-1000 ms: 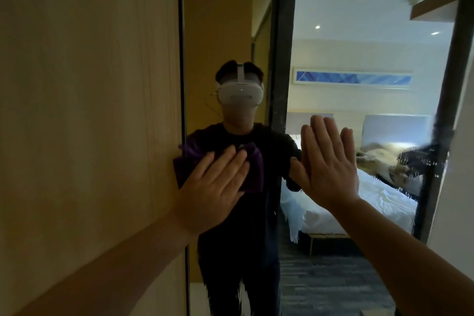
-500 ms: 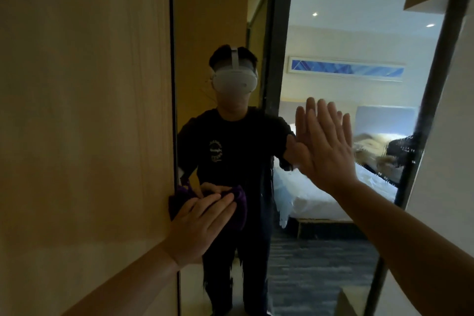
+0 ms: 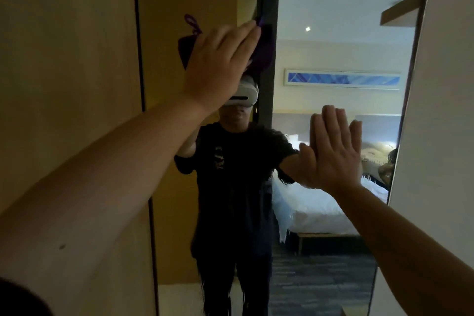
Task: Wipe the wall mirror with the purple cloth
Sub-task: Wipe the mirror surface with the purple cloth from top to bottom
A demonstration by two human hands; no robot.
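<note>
The wall mirror (image 3: 320,213) is mid-wipe; the finished area cannot be judged. The purple cloth (image 3: 261,51) is pressed to the upper glass under the flat left hand (image 3: 220,64). Lower right, the right hand (image 3: 331,151) is spread flat, holding nothing.

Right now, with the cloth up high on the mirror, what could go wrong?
1. The left hand presses the purple cloth with flat fingers, not gripping it; the cloth could slip and drop.
2. The right hand lies bare and flat against the mirror, likely leaving smudges on the glass.
3. A loop of the cloth sticks out loose and may trail unwiped streaks.
</note>
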